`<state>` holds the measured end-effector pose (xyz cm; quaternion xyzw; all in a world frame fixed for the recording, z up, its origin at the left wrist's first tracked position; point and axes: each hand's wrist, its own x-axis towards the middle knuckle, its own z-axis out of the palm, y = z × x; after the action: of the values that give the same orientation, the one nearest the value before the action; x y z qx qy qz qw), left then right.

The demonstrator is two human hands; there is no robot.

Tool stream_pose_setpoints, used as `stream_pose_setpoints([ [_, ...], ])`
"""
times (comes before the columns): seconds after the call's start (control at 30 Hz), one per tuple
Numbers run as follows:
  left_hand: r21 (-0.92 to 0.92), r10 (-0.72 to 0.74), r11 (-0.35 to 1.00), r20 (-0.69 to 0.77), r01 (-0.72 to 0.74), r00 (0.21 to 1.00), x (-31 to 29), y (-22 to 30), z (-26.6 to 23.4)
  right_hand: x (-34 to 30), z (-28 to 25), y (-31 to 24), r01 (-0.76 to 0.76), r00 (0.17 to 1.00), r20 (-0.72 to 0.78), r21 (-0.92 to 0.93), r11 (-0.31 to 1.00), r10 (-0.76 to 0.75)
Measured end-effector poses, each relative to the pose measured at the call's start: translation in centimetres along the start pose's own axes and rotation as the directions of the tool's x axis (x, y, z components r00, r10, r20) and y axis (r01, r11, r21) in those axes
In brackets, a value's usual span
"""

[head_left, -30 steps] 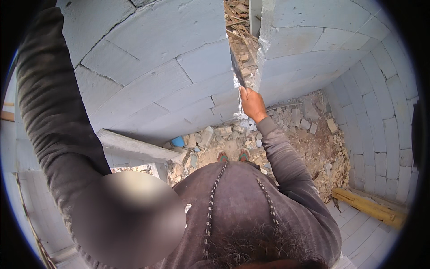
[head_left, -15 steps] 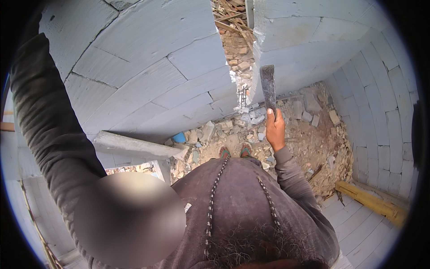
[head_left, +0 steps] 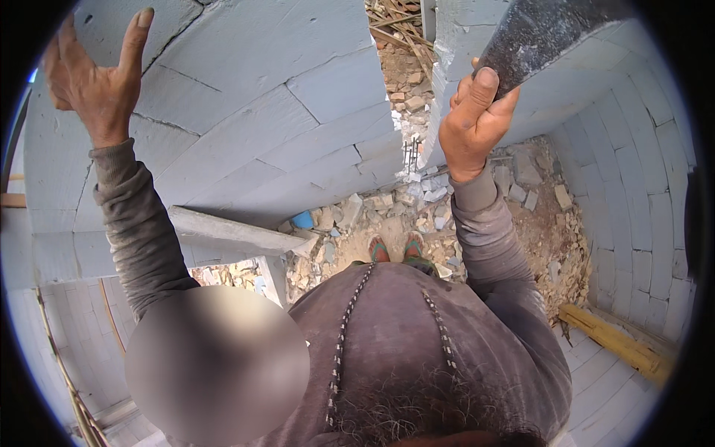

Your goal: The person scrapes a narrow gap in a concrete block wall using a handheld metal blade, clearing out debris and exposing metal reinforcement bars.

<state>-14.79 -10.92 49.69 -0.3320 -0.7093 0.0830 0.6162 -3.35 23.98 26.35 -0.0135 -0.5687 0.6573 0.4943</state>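
My right hand [head_left: 477, 123] is raised at the upper right and wraps round the narrow end of a dark broad-bladed tool [head_left: 547, 37]. The flat metal blade widens away from my fist, its surface worn and speckled with pale dust. Its far end runs to the dark rim of the picture, and its grip is hidden in my fingers. My left hand [head_left: 97, 82] is up at the far left, fingers spread and thumb apart, with nothing in it. Behind that hand lies the grey block wall [head_left: 223, 97]; whether they touch I cannot tell.
A jagged vertical gap [head_left: 406, 82] splits the wall, with rebar ends at its bottom. Broken rubble [head_left: 350, 212] covers the ground around my sandalled feet [head_left: 395, 247]. A concrete beam [head_left: 231, 232] leans at left; a yellow beam [head_left: 614, 343] lies at right. Another block wall [head_left: 633, 194] curves along the right.
My right hand has risen with the bladed tool, now large near the top edge. My left arm has bent inward, bringing my open left hand into view.
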Motion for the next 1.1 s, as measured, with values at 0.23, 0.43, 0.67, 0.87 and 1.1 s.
stream_pose_setpoints([
  [0.23,-0.009,-0.414,0.900,0.300,0.436,0.860,-17.4,7.6,-1.2,-16.5,-7.1,19.1,-0.269,0.704,0.095,-0.882,0.388,0.703],
  [0.43,0.189,-0.731,0.648,0.426,0.738,0.533,-30.2,11.5,-3.5,-10.6,-5.8,12.8,-0.254,0.802,0.158,-0.782,0.569,0.576],
  [0.67,0.290,-0.871,0.321,0.464,0.902,0.161,-37.9,13.1,-1.1,1.2,0.3,5.0,0.124,0.987,-0.086,-0.103,0.987,-0.133],
  [0.87,0.247,-0.828,0.347,0.535,0.905,0.171,-39.1,14.8,1.5,-15.7,-6.5,22.8,-0.236,0.722,0.149,-0.865,0.443,0.675],
  [1.1,0.255,-0.795,0.428,0.563,0.867,0.227,-42.5,15.9,1.1,-13.1,-7.5,20.0,-0.219,0.788,0.219,-0.773,0.595,0.575],
])
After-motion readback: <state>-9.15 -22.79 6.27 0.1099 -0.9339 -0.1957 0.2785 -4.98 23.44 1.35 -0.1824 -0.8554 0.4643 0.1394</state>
